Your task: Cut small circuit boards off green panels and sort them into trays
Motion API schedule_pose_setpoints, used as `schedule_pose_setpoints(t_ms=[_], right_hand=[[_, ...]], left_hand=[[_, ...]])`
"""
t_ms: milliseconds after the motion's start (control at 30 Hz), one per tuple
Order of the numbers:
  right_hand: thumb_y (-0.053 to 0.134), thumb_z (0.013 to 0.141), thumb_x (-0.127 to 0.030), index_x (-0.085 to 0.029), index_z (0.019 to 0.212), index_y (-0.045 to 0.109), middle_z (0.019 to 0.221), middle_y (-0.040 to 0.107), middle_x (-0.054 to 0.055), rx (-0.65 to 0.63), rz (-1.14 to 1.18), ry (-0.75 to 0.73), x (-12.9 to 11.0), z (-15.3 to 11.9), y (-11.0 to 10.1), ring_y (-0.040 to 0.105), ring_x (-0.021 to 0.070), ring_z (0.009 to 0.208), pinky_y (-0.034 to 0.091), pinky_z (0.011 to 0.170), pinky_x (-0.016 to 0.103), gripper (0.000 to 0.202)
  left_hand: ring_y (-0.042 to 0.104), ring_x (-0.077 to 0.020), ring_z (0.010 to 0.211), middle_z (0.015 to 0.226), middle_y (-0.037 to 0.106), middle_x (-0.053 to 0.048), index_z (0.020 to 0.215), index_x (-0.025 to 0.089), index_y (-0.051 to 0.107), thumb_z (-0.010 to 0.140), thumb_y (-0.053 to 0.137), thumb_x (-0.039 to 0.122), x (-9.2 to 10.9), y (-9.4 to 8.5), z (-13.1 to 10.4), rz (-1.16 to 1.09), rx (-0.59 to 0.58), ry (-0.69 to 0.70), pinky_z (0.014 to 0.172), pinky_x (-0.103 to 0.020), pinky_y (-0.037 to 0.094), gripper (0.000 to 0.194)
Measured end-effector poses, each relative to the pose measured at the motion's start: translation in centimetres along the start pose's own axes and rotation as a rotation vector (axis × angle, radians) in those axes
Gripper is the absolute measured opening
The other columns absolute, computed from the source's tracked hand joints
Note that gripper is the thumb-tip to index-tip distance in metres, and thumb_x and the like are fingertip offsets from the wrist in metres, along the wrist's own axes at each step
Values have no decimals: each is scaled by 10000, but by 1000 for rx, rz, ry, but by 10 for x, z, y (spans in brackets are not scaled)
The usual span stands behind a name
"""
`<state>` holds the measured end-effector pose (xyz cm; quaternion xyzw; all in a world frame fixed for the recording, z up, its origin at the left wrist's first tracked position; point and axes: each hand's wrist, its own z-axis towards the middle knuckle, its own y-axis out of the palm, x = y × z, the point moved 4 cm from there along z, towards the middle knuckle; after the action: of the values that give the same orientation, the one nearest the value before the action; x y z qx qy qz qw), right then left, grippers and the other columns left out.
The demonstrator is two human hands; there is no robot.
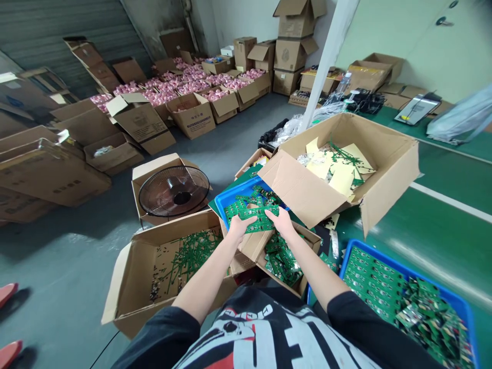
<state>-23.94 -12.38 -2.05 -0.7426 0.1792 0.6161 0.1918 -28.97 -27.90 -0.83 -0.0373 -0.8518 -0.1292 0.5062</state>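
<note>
A green circuit board panel (258, 220) is held level between both hands, over a cardboard box. My left hand (240, 226) grips its left end, with the thumb on top. At the right end, my right hand (281, 221) is closed on the same panel, thumb also on top. Just beyond it lies a blue tray (221, 200) with green boards inside. Below the hands, an open box (313, 245) holds a pile of small green boards (282, 259). The undersides of the fingers are hidden by the panel.
A box (130, 287) with thin green strips stands at the left, a black fan (175, 192) behind it. A large carton (392, 148) with yellow sheets is at the right. Another blue tray (467, 312) of boards sits lower right. Boxes of pink items (161, 92) stand farther back.
</note>
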Motion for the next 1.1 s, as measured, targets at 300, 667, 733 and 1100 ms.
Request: schedule_pose_setpoints(t_ms=[300,667,733,1100], right_hand=[[655,627,-369,-179,762,577,849,662,97,154,-165,-31,16,-2,2,598,260,888,417,852,373,246],[603,654,-370,-153,761,579,685,673,43,224,328,233,42,0,-6,644,199,649,526,588,316,243],[616,651,-329,-153,765,577,689,676,37,250,435,251,39,1,-2,649,190,668,534,609,309,213],[679,593,-284,-199,774,531,762,664,-4,96,761,214,13,-14,40,640,170,752,523,684,288,248]], left_hand=[[651,-236,768,770,702,-67,727,124,651,486,794,255,-17,-3,12,271,105,44,708,-349,525,309],[576,-271,964,884,650,-109,749,143,568,568,756,227,-1,-34,57,583,203,29,771,-323,438,275],[483,-310,1114,1014,615,-136,809,146,558,530,770,198,5,-32,59,570,206,62,835,-329,406,355],[605,-206,968,1110,604,-147,1038,125,529,837,447,432,-15,39,13,112,-37,99,794,-334,489,376]])
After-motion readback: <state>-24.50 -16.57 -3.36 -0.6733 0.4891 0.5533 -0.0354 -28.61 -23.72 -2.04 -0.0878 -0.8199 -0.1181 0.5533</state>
